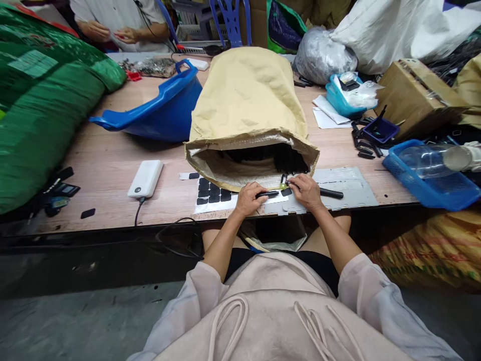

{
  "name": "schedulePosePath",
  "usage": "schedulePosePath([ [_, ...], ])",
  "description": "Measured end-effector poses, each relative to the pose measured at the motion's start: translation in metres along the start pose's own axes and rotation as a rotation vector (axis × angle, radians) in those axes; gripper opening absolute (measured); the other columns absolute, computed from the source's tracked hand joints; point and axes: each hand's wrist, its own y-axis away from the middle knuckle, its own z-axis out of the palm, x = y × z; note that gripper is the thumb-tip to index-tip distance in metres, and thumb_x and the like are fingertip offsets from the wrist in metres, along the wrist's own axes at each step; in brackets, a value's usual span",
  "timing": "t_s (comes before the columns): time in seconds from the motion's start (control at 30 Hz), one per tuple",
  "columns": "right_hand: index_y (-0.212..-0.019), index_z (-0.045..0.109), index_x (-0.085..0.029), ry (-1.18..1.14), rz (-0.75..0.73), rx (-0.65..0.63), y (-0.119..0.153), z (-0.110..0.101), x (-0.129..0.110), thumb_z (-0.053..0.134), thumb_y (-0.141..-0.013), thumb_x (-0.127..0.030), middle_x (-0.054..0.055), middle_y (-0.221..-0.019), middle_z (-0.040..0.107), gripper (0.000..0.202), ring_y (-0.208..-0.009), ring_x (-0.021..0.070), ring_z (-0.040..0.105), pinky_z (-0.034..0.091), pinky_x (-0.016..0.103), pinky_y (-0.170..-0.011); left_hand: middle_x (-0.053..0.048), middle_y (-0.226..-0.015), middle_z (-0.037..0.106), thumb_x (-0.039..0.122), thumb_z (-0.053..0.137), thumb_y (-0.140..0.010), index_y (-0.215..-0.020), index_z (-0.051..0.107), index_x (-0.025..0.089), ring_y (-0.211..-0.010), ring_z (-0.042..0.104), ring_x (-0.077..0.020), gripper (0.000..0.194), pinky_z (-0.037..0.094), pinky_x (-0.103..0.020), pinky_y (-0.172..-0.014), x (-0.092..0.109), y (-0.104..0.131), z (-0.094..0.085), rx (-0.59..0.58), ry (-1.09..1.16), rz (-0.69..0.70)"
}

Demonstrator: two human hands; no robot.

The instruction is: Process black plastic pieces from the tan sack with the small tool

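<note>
A: What lies at the centre?
B: A large tan sack point(248, 95), lying on a wood-grain surface point(107, 150) with its wide mouth facing the wearer. Black pieces point(291, 159) show inside, toward the right of the mouth.

A: Where are the wearer's hands?
B: Both just in front of the sack's mouth. The left hand point(248, 199) is nearly closed, thumb and fingers pinching a slim black piece point(268, 194). The right hand point(306, 191) is curled, its fingertips close together at something small and dark; I cannot tell whether they grip it.

A: What else is near them?
B: A small yellow-green and clear object point(283, 181) stands at the sack's lip, between the hands. In front of the sack, to the left, is a white sheet of rounded black stickers point(214, 192). To the right, a black rod point(331, 193) juts out beside the right hand, over a grey board point(356, 188).

A: And farther out?
B: Left of the sack sit a blue basin point(161, 110), a white power bank point(146, 179) with a cable, and a bulging green bag point(48, 110). Well to its right, a blue basket point(451, 195) holds a clear bottle point(424, 159). Beyond the sack, to the left, another person's hands point(127, 35) show.
</note>
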Motion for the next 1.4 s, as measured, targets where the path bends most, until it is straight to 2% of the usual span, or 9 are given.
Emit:
schedulePosePath([
  [0.17, -0.107, 0.076, -0.024, 0.001, -0.004, 0.018, 0.001, 0.002, 0.001, 0.059, -0.1, -0.029, 0.006, -0.095, 0.071, 0.019, -0.092, 0.0232, 0.059, 0.049, 0.035, -0.083, -0.008, -0.095, 0.073, 0.037, 0.062, -0.099, -0.107, 0.078, 0.02, -0.091, 0.063, -0.0234, 0.025, 0.049, -0.038, -0.086, 0.028, 0.034, -0.003, 0.027, 0.152, 0.155],
  [0.3, -0.107, 0.076, -0.025, -0.01, 0.0, 0.005, 0.001, 0.003, 0.001, 0.059, -0.1, -0.029, 0.006, -0.095, 0.07, 0.02, -0.092, 0.0231, 0.059, 0.049, 0.035, -0.084, -0.008, -0.093, 0.074, 0.042, 0.053, -0.104, -0.116, 0.076, 0.02, -0.082, 0.066, -0.0191, 0.035, 0.051, -0.031, -0.079, 0.051, 0.089, 0.012, -0.242, 0.305, 0.227],
  [0.4, -0.108, 0.076, -0.025, -0.022, 0.009, -0.005, 0.001, 0.004, 0.002, 0.059, -0.1, -0.029, 0.007, -0.095, 0.069, 0.02, -0.093, 0.0233, 0.059, 0.048, 0.035, -0.085, -0.006, -0.104, 0.078, 0.038, 0.057, -0.101, -0.119, 0.077, 0.023, -0.087, 0.071, -0.0196, 0.031, 0.053, -0.029, -0.082, 0.046, 0.112, 0.038, -0.45, 0.241, -0.005],
  [0.6, -0.107, 0.076, -0.025, -0.022, 0.014, -0.001, 0.001, 0.004, 0.001, 0.059, -0.099, -0.029, 0.006, -0.096, 0.069, 0.019, -0.092, 0.0234, 0.058, 0.048, 0.035, -0.084, -0.01, -0.125, 0.077, 0.029, 0.058, -0.098, -0.138, 0.069, 0.023, -0.12, 0.07, -0.0284, 0.041, 0.053, -0.037, -0.101, 0.02, 0.108, 0.08, -0.696, -0.024, -0.382],
  [0.8, -0.108, 0.075, -0.025, -0.016, 0.024, -0.022, 0.001, 0.003, -0.001, 0.058, -0.1, -0.028, 0.007, -0.097, 0.069, 0.02, -0.093, 0.0236, 0.057, 0.047, 0.036, -0.085, -0.007, -0.092, 0.078, 0.038, 0.069, -0.092, -0.114, 0.076, 0.017, -0.076, 0.072, -0.0196, 0.031, 0.054, -0.028, -0.071, 0.056, 0.072, 0.041, -0.846, 0.358, -0.182],
  [0.87, -0.107, 0.075, -0.025, 0.004, 0.026, -0.025, 0.001, 0.004, -0.002, 0.057, -0.1, -0.028, 0.007, -0.097, 0.068, 0.02, -0.093, 0.0239, 0.056, 0.046, 0.036, -0.085, -0.005, -0.084, 0.076, 0.055, 0.063, -0.096, -0.106, 0.075, 0.016, -0.062, 0.065, -0.0143, 0.042, 0.051, -0.025, -0.061, 0.073, 0.037, 0.023, -0.743, 0.604, -0.17],
  [1.03, -0.107, 0.075, -0.024, 0.018, 0.009, -0.03, 0.0, 0.004, -0.001, 0.057, -0.101, -0.029, 0.007, -0.096, 0.068, 0.02, -0.092, 0.0238, 0.056, 0.046, 0.035, -0.085, -0.009, -0.09, 0.076, 0.057, 0.058, -0.099, -0.102, 0.073, 0.016, -0.085, 0.072, -0.0214, 0.044, 0.053, -0.028, -0.077, 0.085, -0.077, 0.015, 0.162, 0.317, -0.422],
  [1.17, -0.108, 0.075, -0.024, -0.002, 0.002, -0.034, 0.0, 0.004, 0.0, 0.058, -0.1, -0.027, 0.007, -0.096, 0.068, 0.019, -0.094, 0.0234, 0.058, 0.047, 0.035, -0.088, -0.019, -0.122, 0.076, 0.052, 0.072, -0.092, -0.124, 0.071, 0.017, -0.117, 0.07, -0.0341, 0.048, 0.052, -0.036, -0.092, 0.071, -0.127, 0.028, 0.171, 0.065, -0.641],
  [1.4, -0.108, 0.075, -0.023, -0.006, 0.021, -0.041, -0.001, 0.004, 0.0, 0.059, -0.1, -0.027, 0.007, -0.098, 0.069, 0.019, -0.096, 0.0233, 0.059, 0.048, 0.034, -0.088, -0.014, -0.123, 0.077, 0.033, 0.061, -0.099, -0.118, 0.076, 0.019, -0.119, 0.071, -0.0296, 0.027, 0.052, -0.031, -0.093, 0.054, -0.128, 0.022, 0.12, 0.037, -0.636],
])
